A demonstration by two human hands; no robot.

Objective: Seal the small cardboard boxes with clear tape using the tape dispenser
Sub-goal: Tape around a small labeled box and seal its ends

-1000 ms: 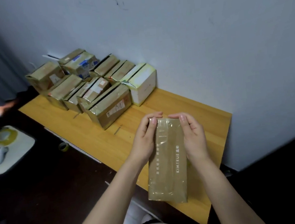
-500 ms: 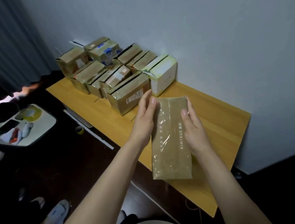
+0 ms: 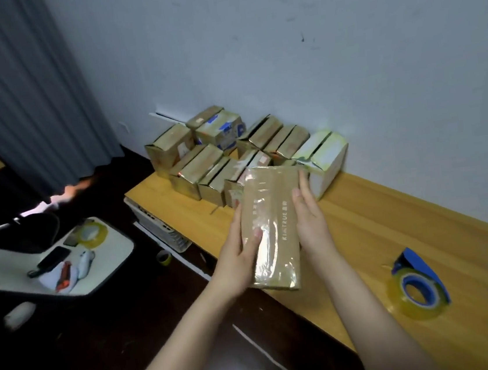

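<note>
Pale wall, with a wooden table [image 3: 392, 213] set against it.

Item: small cardboard box [image 3: 270, 212], long and brown, with printed lettering and glossy clear tape along its upper face. It is held above the table between both hands.

Hold: the left hand [image 3: 238, 255] grips the box's left side, thumb laid over the taped face. The right hand [image 3: 311, 222] has straight fingers pressed flat to the right side. The hands are apart, with the box between them.

Beyond the fingertips: cluster of boxes [image 3: 204, 165] by the wall, most shiny with tape.

Right of the right hand, well apart: tape dispenser [image 3: 418, 283], blue, loaded with a clear roll, lying untouched.

Status, as judged: the held box looks sealed on its visible face, and its other faces are hidden. Most of the work appears done, and no unsealed stock is in view.
</note>
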